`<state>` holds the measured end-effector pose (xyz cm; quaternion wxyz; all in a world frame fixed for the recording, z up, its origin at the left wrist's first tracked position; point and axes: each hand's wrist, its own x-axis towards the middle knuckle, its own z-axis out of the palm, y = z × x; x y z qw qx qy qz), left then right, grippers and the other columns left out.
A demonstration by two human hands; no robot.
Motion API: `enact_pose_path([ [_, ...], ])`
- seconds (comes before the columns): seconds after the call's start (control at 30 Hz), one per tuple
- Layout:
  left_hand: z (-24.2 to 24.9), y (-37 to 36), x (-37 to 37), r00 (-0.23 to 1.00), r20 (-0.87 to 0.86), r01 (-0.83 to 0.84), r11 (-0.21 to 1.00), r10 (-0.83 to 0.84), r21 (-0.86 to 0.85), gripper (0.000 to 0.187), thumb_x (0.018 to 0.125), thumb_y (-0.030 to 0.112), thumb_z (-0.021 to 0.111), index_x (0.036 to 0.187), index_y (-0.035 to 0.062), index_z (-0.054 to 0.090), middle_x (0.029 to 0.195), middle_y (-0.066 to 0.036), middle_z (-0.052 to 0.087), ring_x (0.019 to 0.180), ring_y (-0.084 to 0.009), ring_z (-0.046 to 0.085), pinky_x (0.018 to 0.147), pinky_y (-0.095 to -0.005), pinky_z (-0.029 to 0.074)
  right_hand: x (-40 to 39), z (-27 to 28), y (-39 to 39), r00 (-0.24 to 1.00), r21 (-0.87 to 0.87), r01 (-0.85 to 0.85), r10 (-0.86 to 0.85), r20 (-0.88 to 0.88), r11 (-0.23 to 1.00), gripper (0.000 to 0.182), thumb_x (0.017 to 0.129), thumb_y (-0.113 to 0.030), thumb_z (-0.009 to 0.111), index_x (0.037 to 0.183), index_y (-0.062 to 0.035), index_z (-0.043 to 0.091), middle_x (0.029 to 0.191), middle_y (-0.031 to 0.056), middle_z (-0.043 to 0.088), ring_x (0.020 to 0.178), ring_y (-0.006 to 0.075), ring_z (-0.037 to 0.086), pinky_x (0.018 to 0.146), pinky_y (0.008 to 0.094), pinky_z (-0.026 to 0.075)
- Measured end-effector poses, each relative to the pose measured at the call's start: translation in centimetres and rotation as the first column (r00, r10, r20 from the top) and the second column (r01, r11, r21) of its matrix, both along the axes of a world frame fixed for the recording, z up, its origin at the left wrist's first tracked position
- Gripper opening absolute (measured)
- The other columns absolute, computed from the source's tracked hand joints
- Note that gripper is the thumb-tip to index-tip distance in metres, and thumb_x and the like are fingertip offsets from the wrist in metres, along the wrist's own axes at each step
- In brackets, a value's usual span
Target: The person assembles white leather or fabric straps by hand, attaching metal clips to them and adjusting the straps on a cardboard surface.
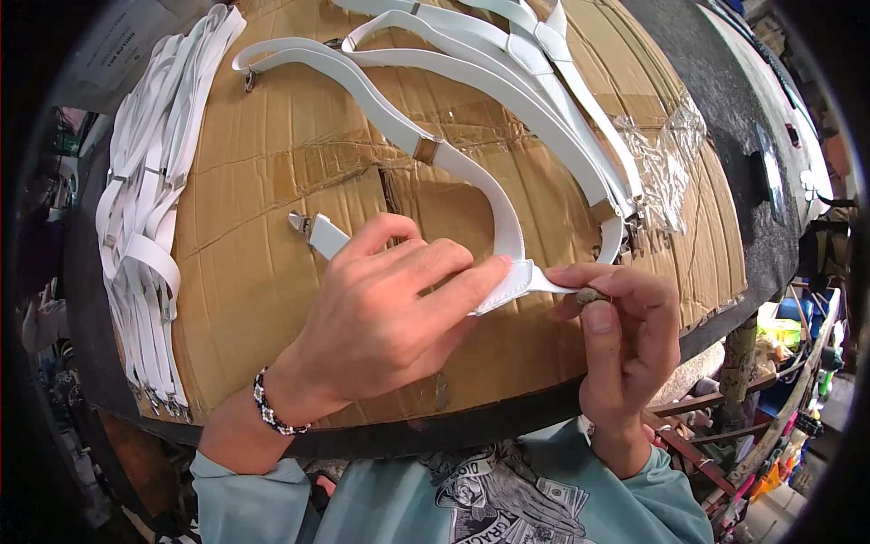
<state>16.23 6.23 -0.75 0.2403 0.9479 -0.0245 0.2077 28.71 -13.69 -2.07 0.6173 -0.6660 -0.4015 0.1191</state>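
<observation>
White elastic suspenders (467,170) with a metal slider (426,150) curve over the cardboard toward my hands. My left hand (385,313), a beaded bracelet on its wrist, is closed on the stitched white joining patch (509,286) of the suspenders. My right hand (630,340) pinches the narrow strap coming out of that patch. A small grey-brown lump (591,296) sits between its thumb and fingers; I cannot tell what it is. Beyond my left knuckles, a short strap end with a metal clip (300,221) lies on the cardboard, partly hidden by the hand.
A thick bundle of white suspenders (149,199) lies along the left side. More white suspenders (535,91) stretch across the back right. Flattened cardboard (245,299) with peeling clear tape (666,168) covers the dark table (725,136). A cluttered rack (761,435) stands at the right.
</observation>
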Motion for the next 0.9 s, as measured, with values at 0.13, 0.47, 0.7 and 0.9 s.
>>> enact_pose_path([
  [0.13,-0.33,0.23,0.13,0.999,0.028,0.02,0.993,-0.017,-0.116,0.044,0.069,0.005,0.081,0.114,0.0053,0.077,0.088,-0.004,0.071,0.071,-0.0207,0.064,0.068,-0.0337,0.047,-0.02,0.15,0.17,1.0,0.008,-0.006,0.006,-0.018,1.0,0.012,0.104,0.0,0.053,0.115,0.0037,0.049,0.109,0.0231,0.073,0.093,0.0154,0.069,0.079,0.0269,0.057],
  [0.47,-0.58,0.54,-0.01,0.996,0.07,0.06,0.978,-0.046,-0.202,0.045,0.066,-0.001,0.082,0.111,0.002,0.077,0.083,-0.007,0.068,0.066,-0.0219,0.062,0.058,-0.0336,0.046,0.07,-0.08,-0.05,0.998,0.041,-0.016,0.019,-0.063,0.999,0.018,0.106,-0.004,0.053,0.12,0.0041,0.046,0.11,0.0247,0.071,0.093,0.0186,0.071,0.075,0.0263,0.058],
  [0.7,-0.43,0.09,-0.12,0.992,0.086,0.109,0.973,-0.094,-0.201,0.042,0.066,-0.003,0.082,0.108,-0.0006,0.077,0.078,-0.007,0.062,0.062,-0.0224,0.059,0.055,-0.034,0.045,0.1,-0.18,-0.29,0.994,0.108,0.029,-0.018,-0.103,0.994,0.024,0.105,-0.006,0.057,0.125,0.0068,0.05,0.11,0.0244,0.071,0.091,0.0207,0.072,0.073,0.0271,0.059],
  [0.9,-0.44,0.15,-0.1,0.989,0.043,0.149,0.961,-0.142,-0.232,0.041,0.068,-0.002,0.083,0.109,-0.002,0.074,0.076,-0.007,0.06,0.062,-0.0232,0.057,0.055,-0.0348,0.044,0.89,0.04,-0.23,0.984,0.113,0.051,-0.069,0.163,0.992,0.019,0.094,0.0,0.071,0.111,0.0048,0.066,0.1,0.0198,0.07,0.079,0.0172,0.067,0.066,0.0247,0.054],
])
